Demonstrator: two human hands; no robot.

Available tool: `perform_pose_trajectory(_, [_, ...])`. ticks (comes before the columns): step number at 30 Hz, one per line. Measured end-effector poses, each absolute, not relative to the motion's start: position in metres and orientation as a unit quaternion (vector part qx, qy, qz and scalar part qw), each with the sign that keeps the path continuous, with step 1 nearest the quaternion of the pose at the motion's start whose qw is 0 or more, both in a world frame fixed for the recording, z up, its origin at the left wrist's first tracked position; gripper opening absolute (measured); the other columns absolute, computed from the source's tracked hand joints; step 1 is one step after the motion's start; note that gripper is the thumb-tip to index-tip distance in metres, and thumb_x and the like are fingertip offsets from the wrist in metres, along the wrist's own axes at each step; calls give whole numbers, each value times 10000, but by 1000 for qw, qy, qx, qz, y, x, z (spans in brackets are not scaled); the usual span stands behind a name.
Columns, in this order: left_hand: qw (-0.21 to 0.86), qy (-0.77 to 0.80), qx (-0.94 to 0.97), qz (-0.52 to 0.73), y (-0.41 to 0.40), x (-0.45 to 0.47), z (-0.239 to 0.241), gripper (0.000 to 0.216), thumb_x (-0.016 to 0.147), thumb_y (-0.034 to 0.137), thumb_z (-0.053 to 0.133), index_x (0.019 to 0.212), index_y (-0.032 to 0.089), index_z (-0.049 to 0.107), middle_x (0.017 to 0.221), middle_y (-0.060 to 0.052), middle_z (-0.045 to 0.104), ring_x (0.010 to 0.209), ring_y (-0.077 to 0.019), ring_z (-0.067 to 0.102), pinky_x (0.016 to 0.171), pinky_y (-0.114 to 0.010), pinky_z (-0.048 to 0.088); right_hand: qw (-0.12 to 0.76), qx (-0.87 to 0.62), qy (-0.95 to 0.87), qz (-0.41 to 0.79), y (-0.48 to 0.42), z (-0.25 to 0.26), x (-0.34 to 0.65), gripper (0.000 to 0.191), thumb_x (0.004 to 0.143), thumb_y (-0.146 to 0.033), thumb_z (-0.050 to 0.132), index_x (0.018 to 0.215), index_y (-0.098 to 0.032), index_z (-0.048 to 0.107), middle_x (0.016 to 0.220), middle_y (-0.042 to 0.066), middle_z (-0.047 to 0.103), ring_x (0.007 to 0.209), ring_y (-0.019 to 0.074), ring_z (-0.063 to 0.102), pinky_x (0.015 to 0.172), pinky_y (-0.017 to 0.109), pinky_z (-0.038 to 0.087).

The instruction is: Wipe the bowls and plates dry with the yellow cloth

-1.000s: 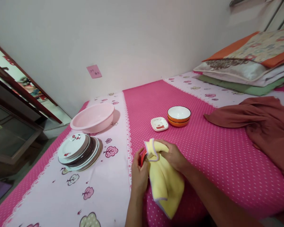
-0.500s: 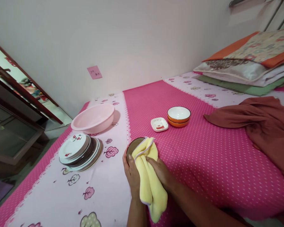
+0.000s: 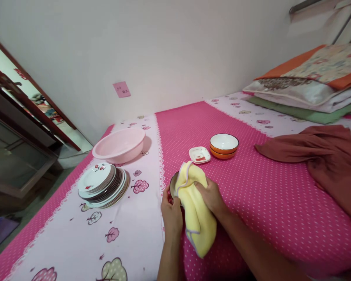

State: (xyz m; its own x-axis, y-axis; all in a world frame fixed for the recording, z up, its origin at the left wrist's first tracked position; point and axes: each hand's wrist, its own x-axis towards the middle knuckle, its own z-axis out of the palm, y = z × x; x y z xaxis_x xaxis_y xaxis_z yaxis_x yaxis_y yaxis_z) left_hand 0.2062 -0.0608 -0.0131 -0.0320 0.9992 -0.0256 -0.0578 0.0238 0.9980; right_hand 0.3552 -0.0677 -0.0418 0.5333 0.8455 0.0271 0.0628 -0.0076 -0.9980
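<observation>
A dark bowl (image 3: 173,186) is gripped at its near left edge by my left hand (image 3: 172,208), thumb on the rim side. My right hand (image 3: 212,197) is closed on a yellow cloth (image 3: 197,207) with a purple edge, pressed over the bowl's right side. Most of the bowl is hidden behind the cloth, whose lower end hangs toward me. Just beyond the hands lies a small white square dish (image 3: 199,155) with a red mark. Beside it stand two stacked orange bowls (image 3: 224,146) with white insides.
At left, a pile of plates (image 3: 102,185) sits in front of a pink basin (image 3: 119,145) on the patterned bedspread (image 3: 140,238). A reddish-brown garment (image 3: 318,152) lies at right. Folded bedding and cushions (image 3: 307,84) are stacked at the far right against the wall.
The bowl has turned more on its side and moved slightly right with both hands. The cloth now covers more of it. The camera view has shifted slightly.
</observation>
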Motion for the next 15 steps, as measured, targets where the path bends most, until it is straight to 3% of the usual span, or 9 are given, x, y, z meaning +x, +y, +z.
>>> perform_pose_trajectory(4, [566,518,383,514,-64,213,-4,491,747,137,657,1233,206,676,1116,-93,770,928,-238,713,816,-341,574,595,-640,-365,322,-70,-47,334,481,846,-478,582,1183,-156,702,1176,154,789,1081,314,745,943,398,586])
perform_pose_trajectory(9, [565,535,346,524,-64,211,-2,450,790,140,662,1226,242,611,941,-40,757,793,-221,709,727,-334,588,562,-630,-394,363,-73,-52,316,439,919,-513,521,1037,-159,753,942,127,820,899,291,772,776,352,601])
perform_pose_trajectory(15, [552,559,334,521,-61,207,-2,446,793,79,628,1202,255,608,944,-32,763,801,-228,729,700,-318,575,517,-628,-433,388,-78,-45,322,466,944,-541,521,993,-152,771,914,119,820,837,270,763,707,320,571])
